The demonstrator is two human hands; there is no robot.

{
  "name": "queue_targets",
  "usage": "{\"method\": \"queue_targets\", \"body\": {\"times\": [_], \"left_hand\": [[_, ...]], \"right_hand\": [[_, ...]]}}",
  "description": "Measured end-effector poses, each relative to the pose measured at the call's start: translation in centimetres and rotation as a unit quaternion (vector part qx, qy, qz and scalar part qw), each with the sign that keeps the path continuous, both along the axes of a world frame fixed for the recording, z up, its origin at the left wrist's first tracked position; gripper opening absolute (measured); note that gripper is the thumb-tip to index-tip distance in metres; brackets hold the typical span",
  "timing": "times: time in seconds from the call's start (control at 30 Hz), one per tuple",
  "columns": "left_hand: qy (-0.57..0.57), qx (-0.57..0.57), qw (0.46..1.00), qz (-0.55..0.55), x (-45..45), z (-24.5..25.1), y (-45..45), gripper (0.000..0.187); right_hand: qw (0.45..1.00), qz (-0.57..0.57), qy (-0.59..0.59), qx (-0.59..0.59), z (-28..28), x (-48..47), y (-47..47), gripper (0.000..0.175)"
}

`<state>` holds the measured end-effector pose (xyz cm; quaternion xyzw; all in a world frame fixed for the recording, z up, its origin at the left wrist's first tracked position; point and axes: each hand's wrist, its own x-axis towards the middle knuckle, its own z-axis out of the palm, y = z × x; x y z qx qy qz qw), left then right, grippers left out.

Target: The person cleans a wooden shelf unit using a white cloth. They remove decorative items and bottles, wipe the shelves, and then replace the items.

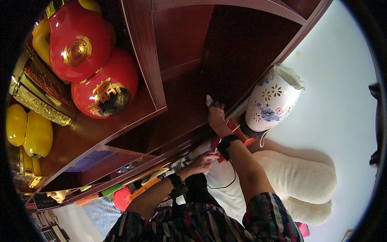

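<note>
My right hand [217, 116] reaches into a dark reddish-brown wooden shelf compartment [184, 90]. It grips a crumpled white cloth or tissue [209, 100], whose tip sticks out beyond the fingers against the dark wood. Lower down, outside the shelf's front edge, my left hand [201, 163] is held with bent fingers. Small pale bits show around those fingers, but whether they are gripped I cannot tell. Both wrists wear black bands. Close to my right forearm stands a white vase-shaped lamp [270, 99] with cut-out flowers, on a dark base, beside a red box [223, 155].
Left of the compartment, past a wooden upright [146, 57], a large glossy red gourd ornament [87, 57] stands near a smaller yellow gourd [37, 133] and gold ornaments. Cream cushions [305, 178] lean by the white wall. A black cord [225, 186] hangs below my right arm.
</note>
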<state>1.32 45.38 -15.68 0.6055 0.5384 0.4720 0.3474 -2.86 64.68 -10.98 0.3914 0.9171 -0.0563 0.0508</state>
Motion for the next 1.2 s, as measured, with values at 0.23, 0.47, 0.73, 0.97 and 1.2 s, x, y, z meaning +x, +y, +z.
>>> {"method": "queue_targets", "body": {"times": [0.23,0.47,0.73,0.97,1.2], "left_hand": [[-0.173,-0.114,0.978,0.0,-0.2,-3.3,-2.0,0.043],[-0.53,-0.083,0.844,0.016,0.6,0.0,-5.5,0.046],[0.11,-0.167,0.975,-0.102,-0.2,-1.8,-3.5,0.054],[-0.01,-0.059,0.998,-0.029,0.2,-1.0,-2.1,0.035],[-0.041,-0.111,0.992,-0.037,-0.5,-0.9,-2.0,0.028]], "right_hand": [[0.95,0.25,0.151,0.112,-3.2,-0.6,-7.2,0.017],[0.886,0.438,0.153,-0.008,-4.5,-3.5,-19.6,0.012],[0.843,0.281,0.077,-0.452,3.7,-5.2,-14.0,0.019],[0.984,0.077,0.111,0.116,5.3,-10.6,1.8,0.018],[0.939,0.223,0.01,0.261,-0.3,-16.3,8.2,0.015]]}}
